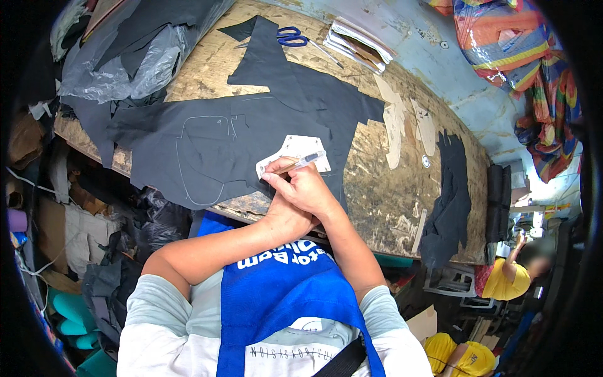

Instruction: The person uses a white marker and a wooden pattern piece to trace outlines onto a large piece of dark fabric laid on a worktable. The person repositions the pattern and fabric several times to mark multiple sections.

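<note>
A large black sheet of material [251,135], with thin pale outlines drawn on it, lies across the worn wooden table. On top of it rests a white pattern piece [292,146] with small dark marks. My right hand [306,186] pinches a pen with a clear barrel [309,158], its writing end down by the pattern's lower left edge. My left hand [291,212] is tucked under my right wrist, close to the table's near edge. Its fingers are hidden there, so whether they are open or closed does not show.
Blue-handled scissors [292,38], a thin pointed tool [326,54] and a stack of folded card [358,47] lie at the far side. Tan pattern pieces [393,119] and crumpled black material [447,195] occupy the right. Clear plastic [141,72] covers dark material far left. A person in yellow [502,279] sits beyond.
</note>
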`<act>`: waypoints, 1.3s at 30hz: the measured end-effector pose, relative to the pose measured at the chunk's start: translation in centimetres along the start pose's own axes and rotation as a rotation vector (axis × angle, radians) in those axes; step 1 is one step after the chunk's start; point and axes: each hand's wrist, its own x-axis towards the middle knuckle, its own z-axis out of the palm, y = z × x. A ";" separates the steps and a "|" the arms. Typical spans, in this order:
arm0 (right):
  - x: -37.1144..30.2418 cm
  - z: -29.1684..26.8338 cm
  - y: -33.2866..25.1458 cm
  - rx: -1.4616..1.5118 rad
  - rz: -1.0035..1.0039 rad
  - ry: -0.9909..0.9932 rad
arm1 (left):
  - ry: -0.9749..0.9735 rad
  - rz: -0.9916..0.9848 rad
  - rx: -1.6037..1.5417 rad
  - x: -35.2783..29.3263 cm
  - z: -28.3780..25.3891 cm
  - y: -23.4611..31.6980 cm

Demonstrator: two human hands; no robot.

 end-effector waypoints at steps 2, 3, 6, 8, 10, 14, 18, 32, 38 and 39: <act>0.5 0.2 -0.2 -0.018 0.013 0.009 | 0.061 -0.018 0.029 0.0 -0.1 0.2; 0.8 0.4 -0.3 -0.011 0.058 0.007 | 0.021 -0.014 0.066 0.0 -0.3 0.3; 1.9 1.0 -0.4 -0.087 0.081 0.037 | -0.008 0.002 0.117 0.2 -1.0 0.4; 2.4 1.1 -0.5 -0.124 0.102 0.083 | -0.056 -0.025 0.087 0.3 -1.7 0.4; 2.7 0.7 -0.5 -0.117 0.165 0.146 | -0.209 -0.057 -0.023 0.4 -2.4 0.5; 3.7 -1.3 0.2 -0.162 0.180 0.251 | -0.290 -0.158 -0.046 0.7 -3.2 0.9; 4.7 -2.1 1.2 -0.184 0.149 0.288 | -0.270 -0.202 -0.078 0.9 -3.3 1.1; 4.1 -2.6 3.0 -0.317 0.094 0.427 | -0.230 -0.174 -0.012 1.0 -3.1 1.0; 3.1 -4.7 5.6 -0.223 0.312 0.561 | -0.249 -0.173 0.048 1.4 -3.6 1.1; 3.1 -4.8 5.9 -0.182 0.340 0.573 | -0.248 -0.168 0.057 1.5 -3.7 1.1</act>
